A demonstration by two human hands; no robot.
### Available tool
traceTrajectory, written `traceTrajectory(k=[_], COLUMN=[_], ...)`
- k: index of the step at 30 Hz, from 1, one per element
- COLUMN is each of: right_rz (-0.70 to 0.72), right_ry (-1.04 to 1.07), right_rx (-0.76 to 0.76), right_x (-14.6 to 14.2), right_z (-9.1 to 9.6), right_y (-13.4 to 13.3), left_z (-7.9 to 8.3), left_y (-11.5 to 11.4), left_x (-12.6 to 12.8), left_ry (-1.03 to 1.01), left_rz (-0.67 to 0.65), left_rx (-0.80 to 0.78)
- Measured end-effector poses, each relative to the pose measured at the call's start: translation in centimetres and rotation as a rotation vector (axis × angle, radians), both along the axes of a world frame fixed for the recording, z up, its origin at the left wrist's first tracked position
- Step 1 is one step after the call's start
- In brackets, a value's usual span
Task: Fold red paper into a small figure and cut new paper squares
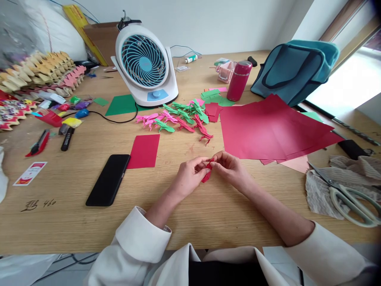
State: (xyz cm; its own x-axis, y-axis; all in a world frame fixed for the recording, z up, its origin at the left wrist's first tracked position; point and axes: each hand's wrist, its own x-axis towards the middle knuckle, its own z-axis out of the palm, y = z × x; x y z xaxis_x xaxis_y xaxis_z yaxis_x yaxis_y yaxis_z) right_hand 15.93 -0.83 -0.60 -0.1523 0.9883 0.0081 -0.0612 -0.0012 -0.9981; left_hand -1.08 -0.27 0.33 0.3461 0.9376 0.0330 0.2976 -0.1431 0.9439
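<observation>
My left hand [190, 174] and my right hand [230, 167] meet over the wooden table [74, 222], both pinching a small folded piece of red paper [207, 174] between the fingertips. The paper is mostly hidden by my fingers. Just beyond the hands lies a scatter of folded pink, green and red paper figures [178, 119]. A small red paper rectangle [145, 151] lies to the left, next to a black phone [108, 179].
Large red sheets [268, 127] lie to the right, with scissors [348, 196] on a cloth [321, 194] near the right edge. A white desk fan [144, 65], red flask [239, 80] and teal bag [293, 69] stand at the back. Markers and folded paper rows sit far left.
</observation>
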Motion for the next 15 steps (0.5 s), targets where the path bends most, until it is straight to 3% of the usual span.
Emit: traceTrajectory(k=[6, 15], right_rz=[-0.063, -0.064], right_ry=[-0.070, -0.120], right_rx=[-0.068, -0.008], right_x=[0.23, 0.31], right_z=[-0.02, 0.00], right_y=[0.13, 0.09], left_z=[0.24, -0.32], left_y=[-0.41, -0.40], left_x=[0.14, 0.21], left_ry=[0.059, 0.058], left_rz=[0.040, 0.071], left_rx=[0.029, -0.043])
